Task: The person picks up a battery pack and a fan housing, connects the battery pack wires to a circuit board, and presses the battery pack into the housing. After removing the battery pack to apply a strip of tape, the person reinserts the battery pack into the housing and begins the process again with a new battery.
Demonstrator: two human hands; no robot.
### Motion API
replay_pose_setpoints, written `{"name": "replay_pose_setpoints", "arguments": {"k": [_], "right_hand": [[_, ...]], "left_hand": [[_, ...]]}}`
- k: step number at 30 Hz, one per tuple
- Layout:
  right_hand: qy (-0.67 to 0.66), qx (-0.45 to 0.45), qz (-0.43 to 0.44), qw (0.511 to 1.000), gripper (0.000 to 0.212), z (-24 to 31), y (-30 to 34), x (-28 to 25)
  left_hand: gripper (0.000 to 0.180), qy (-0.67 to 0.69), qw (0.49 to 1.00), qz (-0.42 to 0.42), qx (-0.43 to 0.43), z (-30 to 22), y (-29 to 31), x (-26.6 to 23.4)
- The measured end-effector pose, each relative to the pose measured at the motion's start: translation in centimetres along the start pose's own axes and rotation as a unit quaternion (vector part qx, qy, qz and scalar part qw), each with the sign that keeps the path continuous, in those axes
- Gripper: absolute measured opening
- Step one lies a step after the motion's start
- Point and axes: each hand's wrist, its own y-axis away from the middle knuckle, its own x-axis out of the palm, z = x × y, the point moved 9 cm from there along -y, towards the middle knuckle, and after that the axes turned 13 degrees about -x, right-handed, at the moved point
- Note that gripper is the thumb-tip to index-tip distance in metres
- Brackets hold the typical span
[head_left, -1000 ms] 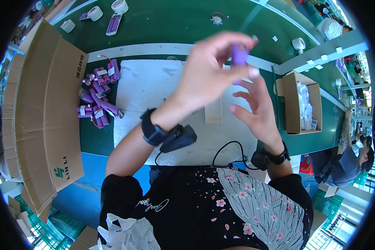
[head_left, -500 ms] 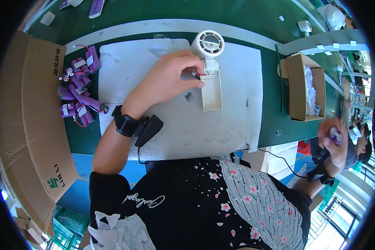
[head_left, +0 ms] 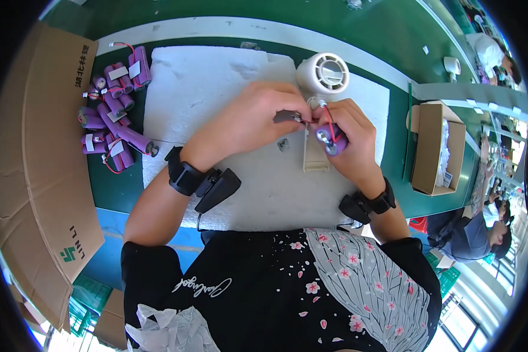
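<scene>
A white handheld fan lies on a white foam sheet, its round grille at the far end. Toward me stretches its open handle shell, partly covered by my hands. Over the shell's upper part, my left hand pinches a small wired part with red leads. Close against it, my right hand is closed around a purple battery pack, with a red wire and a white plug rising from it. The fingertips hide where the leads run.
Several purple battery packs with wires lie in a pile left of the foam. A tall cardboard box stands at far left. At right is a small open carton with white bags inside. Other people sit farther right.
My right hand has come in from the far right with the battery pack, up to the fan handle. My left hand stays pinching at the shell. The whole view has shifted slightly.
</scene>
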Motion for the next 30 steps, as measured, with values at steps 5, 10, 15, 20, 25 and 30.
{"name": "replay_pose_setpoints", "arguments": {"k": [5, 10, 15, 20, 25, 30], "right_hand": [[-0.006, 0.022, 0.002, 1.0, 0.024, -0.3, 0.1, 0.2], [-0.003, 0.02, 0.021, 1.0, 0.024, -0.4, 0.1, 0.4], [-0.008, 0.02, 0.018, 1.0, 0.024, -0.6, 0.2, 0.3], [0.001, 0.015, 0.045, 0.999, 0.025, -0.5, 0.5, 0.6], [-0.016, 0.016, 0.054, 0.998, 0.025, -0.5, 0.4, 0.8], [-0.046, 0.039, 0.05, 0.997, 0.031, -0.7, 0.3, 0.9]], "left_hand": [[0.021, 0.003, 1.0, -0.005, 0.011, -0.1, 0.2, -0.1], [0.023, 0.04, 0.997, 0.042, -0.046, 0.3, 0.1, 0.2], [0.024, 0.117, 0.984, 0.042, -0.128, 1.4, -0.1, 0.4], [0.025, 0.087, 0.99, 0.054, -0.093, 1.4, 0.0, 0.4], [0.024, 0.001, 1.0, 0.007, -0.027, 0.3, 0.4, 0.1], [0.011, 0.007, 0.997, -0.004, -0.076, 0.7, 0.5, -0.1]]}}
